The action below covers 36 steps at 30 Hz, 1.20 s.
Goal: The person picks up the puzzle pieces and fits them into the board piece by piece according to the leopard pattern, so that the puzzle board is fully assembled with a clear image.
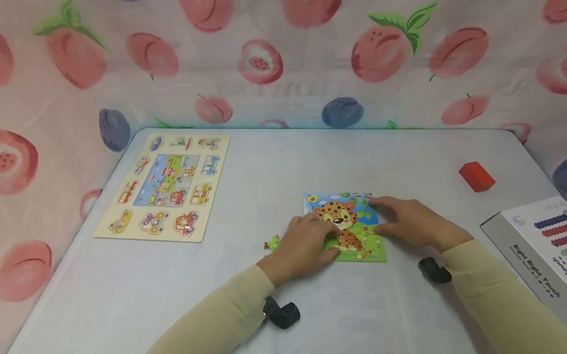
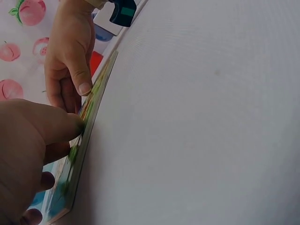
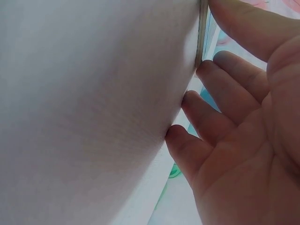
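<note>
A small jigsaw puzzle board [image 1: 350, 253] with a cartoon leopard on green grass lies flat on the white table. Over its left part is my left hand [image 1: 303, 247], whose thumb and fingertips touch the picture; no separate piece shows between them. My right hand [image 1: 413, 222] is at the board's right side, its index finger near the upper right corner and its thumb lower on the edge. In the right wrist view the right fingers [image 3: 225, 89] are extended, several tips on the tabletop. Just left of my left hand lies a loose green puzzle piece [image 1: 271, 243], partly hidden.
A wooden vehicle puzzle board [image 1: 209, 207] lies at the back left. At the right are a red block [image 1: 476, 176] and a white box [image 1: 528, 267] with coloured strips pictured on it. A fruit-patterned cloth [image 1: 303, 61] hangs behind the table's far edge.
</note>
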Available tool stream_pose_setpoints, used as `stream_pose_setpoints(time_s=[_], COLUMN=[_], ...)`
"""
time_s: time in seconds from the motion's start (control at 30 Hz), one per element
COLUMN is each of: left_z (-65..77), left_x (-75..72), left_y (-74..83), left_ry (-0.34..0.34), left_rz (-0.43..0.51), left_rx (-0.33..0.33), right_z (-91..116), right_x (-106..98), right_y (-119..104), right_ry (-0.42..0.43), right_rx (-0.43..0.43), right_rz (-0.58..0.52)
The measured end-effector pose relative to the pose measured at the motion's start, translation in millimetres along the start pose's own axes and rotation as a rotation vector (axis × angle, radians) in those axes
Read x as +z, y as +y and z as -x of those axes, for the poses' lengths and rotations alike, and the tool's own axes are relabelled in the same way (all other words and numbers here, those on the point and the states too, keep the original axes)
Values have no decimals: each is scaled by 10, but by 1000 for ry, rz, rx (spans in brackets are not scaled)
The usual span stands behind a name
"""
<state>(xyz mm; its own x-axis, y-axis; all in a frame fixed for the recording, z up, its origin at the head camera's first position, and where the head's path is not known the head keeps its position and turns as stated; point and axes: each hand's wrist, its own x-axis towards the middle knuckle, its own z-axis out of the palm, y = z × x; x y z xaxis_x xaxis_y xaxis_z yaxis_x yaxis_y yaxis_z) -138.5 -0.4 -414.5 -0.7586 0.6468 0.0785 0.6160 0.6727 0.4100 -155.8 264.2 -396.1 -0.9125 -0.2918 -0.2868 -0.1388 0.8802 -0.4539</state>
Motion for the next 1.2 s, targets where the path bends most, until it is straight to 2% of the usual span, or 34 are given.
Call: stream_pose_setpoints(time_s=[0.23, 0.5, 0.63, 0.97, 1.2], left_z=[26, 111, 161, 380, 533], left_x=[-43, -84, -130, -307, -368], left_y=[-16, -133, -208, -418, -547], left_ry=[-4, 21, 17, 17, 33], left_rz=[21, 86, 75, 79, 63], left_rx=[-11, -34, -38, -83, -117], right_z=[-7, 4, 1, -10, -8], right_x=[-1, -2, -1, 11, 16], right_y=[9, -13, -12, -16, -13], right_ry=[-3, -8, -8, -2, -7], right_rx=[1, 24, 23, 35, 43], right_rz=[-4, -3, -8, -11, -18])
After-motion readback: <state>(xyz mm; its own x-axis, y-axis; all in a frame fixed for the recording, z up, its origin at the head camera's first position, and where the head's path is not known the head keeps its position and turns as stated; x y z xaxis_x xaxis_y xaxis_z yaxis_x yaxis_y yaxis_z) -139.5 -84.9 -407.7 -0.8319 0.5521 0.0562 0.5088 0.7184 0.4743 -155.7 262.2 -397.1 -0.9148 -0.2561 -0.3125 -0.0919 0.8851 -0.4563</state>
